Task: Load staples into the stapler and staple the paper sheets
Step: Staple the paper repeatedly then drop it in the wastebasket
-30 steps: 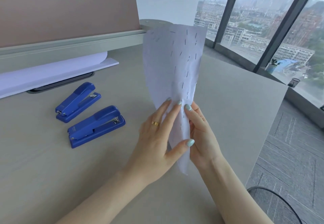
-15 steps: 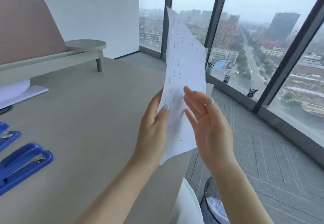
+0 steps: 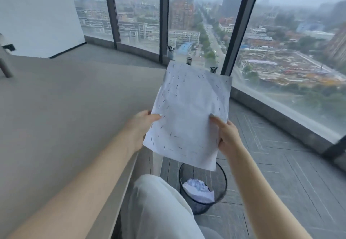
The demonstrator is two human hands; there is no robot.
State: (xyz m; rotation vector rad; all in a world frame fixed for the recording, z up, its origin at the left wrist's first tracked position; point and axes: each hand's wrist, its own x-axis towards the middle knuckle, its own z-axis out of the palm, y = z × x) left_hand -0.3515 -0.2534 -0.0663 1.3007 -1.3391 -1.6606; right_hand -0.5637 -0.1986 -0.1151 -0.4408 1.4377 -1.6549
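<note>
Two hands show: the left hand (image 3: 139, 126) and the right hand (image 3: 227, 137), one on each side edge of a single stack of paper sheets (image 3: 189, 115); how many sheets it holds cannot be told. Many staples dot the stack, too small and too blurred to count. One table (image 3: 61, 107) lies on the left. One wire waste bin (image 3: 203, 188) stands on the floor near right, with one heap of crumpled paper (image 3: 198, 190) inside.

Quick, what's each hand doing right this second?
Left hand: closed on the left edge of the stapled paper sheets.
Right hand: closed on the sheets' right edge, above the wastebasket.
</note>
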